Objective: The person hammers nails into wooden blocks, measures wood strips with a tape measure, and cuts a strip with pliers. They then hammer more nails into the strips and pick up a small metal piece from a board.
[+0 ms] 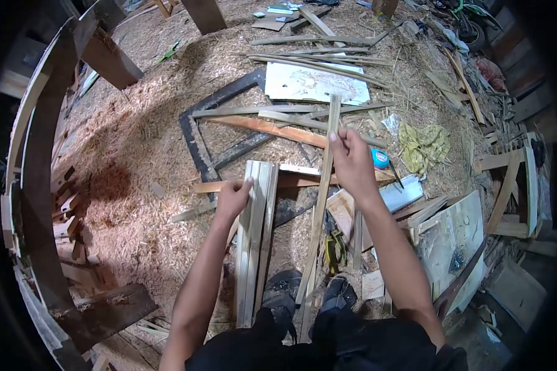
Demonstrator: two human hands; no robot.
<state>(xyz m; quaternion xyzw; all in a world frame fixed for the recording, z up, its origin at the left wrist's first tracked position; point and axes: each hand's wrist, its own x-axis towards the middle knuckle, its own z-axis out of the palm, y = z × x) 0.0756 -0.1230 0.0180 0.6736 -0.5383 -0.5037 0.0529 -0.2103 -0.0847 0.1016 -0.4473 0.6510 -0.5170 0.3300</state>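
My right hand is closed around a long, thin wooden strip near its upper end, thumb along its face. The strip slants down between my shoes. My left hand grips the left edge of a group of grooved pale wooden mouldings, its thumb on top and the fingers mostly hidden. These mouldings stand side by side in front of my left shoe. Just right of my right hand lies a blue tape measure. Pliers with yellow-and-black handles lie below, between the strip and my right forearm.
A dark wooden frame lies on the sawdust ahead, with loose battens across it. Beyond is a stained white board. A yellow crumpled cloth and a tilted panel are on the right. Wooden posts rise on the left.
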